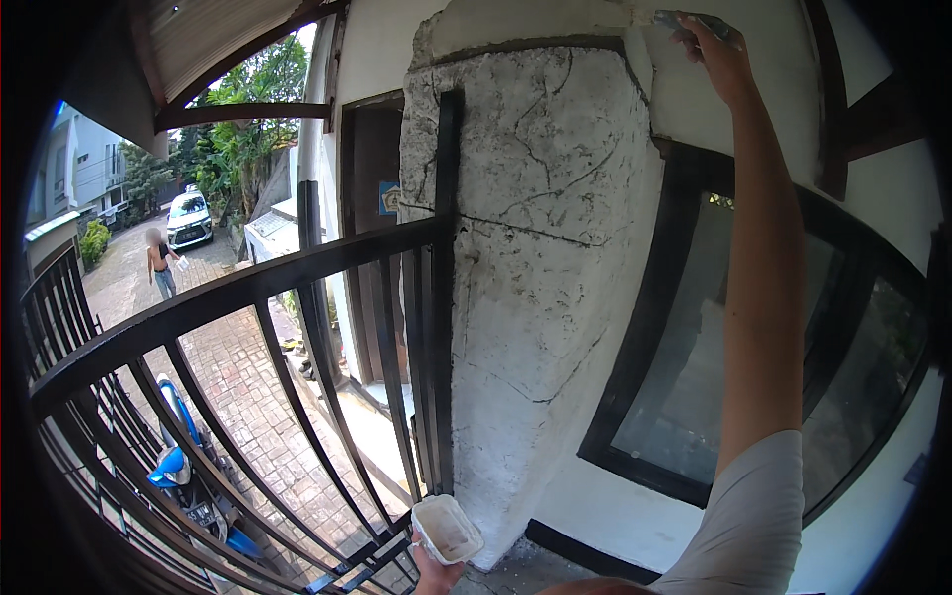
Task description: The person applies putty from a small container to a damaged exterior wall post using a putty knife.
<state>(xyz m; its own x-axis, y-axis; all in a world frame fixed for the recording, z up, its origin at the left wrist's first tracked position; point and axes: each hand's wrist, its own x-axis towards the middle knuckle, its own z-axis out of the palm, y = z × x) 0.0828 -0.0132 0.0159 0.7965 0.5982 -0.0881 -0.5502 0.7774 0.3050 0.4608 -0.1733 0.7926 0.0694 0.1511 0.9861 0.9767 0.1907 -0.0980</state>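
Note:
My right hand (709, 50) is raised high at the upper right, its fingers closed round the handle of a paintbrush (659, 17). The brush's pale tip is at the wall beside the top of a cracked white pillar (540, 169). Low in the middle, my left hand (433, 573) grips a white plastic tub (446, 529) by its side. Whitish residue coats the inside of the tub, which is tilted so its opening faces me.
A black metal railing (248, 283) runs along the left, meeting the pillar. At the right is a black-framed window (684, 327). Below the railing, a blue motorbike (178, 466) stands on paving; farther off are a person (161, 263) and a white car (188, 218).

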